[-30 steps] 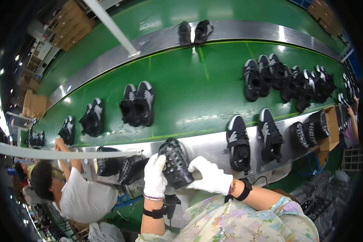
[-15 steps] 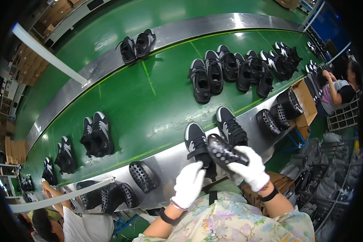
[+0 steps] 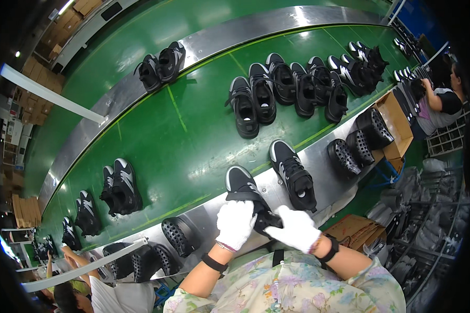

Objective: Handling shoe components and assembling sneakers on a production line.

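A black sneaker with a silver toe (image 3: 240,179) lies at the steel edge, its toe pointing away from me. My left hand (image 3: 236,225), in a white glove, is closed on its left side by the strap. My right hand (image 3: 294,229), gloved too, grips the sneaker near its opening and heel, with its fingertips partly hidden. Dark material shows between the hands, but I cannot tell whether a shoe form sits inside. Just to the right stands the matching sneaker (image 3: 292,175), untouched. Left of my hands lies a black perforated shoe form (image 3: 178,236).
More perforated forms lie at the left (image 3: 146,265) and right (image 3: 344,156), beside an open carton (image 3: 397,122). Sneaker pairs stand along the green conveyor (image 3: 193,156). A white post (image 3: 83,263) crosses the left. Co-workers sit at left (image 3: 117,295) and right (image 3: 444,107). Bagged items fill a rack (image 3: 423,224).
The perforated form that my right hand held has gone out of sight. My right hand has moved left to the sneaker's opening, and my left hand has moved up along its side. The view has shifted slightly.
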A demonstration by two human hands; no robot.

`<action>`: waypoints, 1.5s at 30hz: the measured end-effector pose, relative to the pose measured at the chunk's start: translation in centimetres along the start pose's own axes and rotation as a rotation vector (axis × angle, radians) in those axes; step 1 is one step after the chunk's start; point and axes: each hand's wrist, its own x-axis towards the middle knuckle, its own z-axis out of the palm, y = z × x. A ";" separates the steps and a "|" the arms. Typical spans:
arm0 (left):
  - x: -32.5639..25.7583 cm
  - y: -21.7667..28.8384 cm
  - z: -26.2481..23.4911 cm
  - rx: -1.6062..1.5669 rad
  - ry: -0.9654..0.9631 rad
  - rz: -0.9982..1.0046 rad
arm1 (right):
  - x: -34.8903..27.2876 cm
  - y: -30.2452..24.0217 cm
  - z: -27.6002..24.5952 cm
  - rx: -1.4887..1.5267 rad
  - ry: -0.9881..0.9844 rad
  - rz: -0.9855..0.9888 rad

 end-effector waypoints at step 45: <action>-7.7 -2.1 7.4 -2.048 0.310 -1.009 | 8.3 -0.2 7.0 0.229 0.174 -0.364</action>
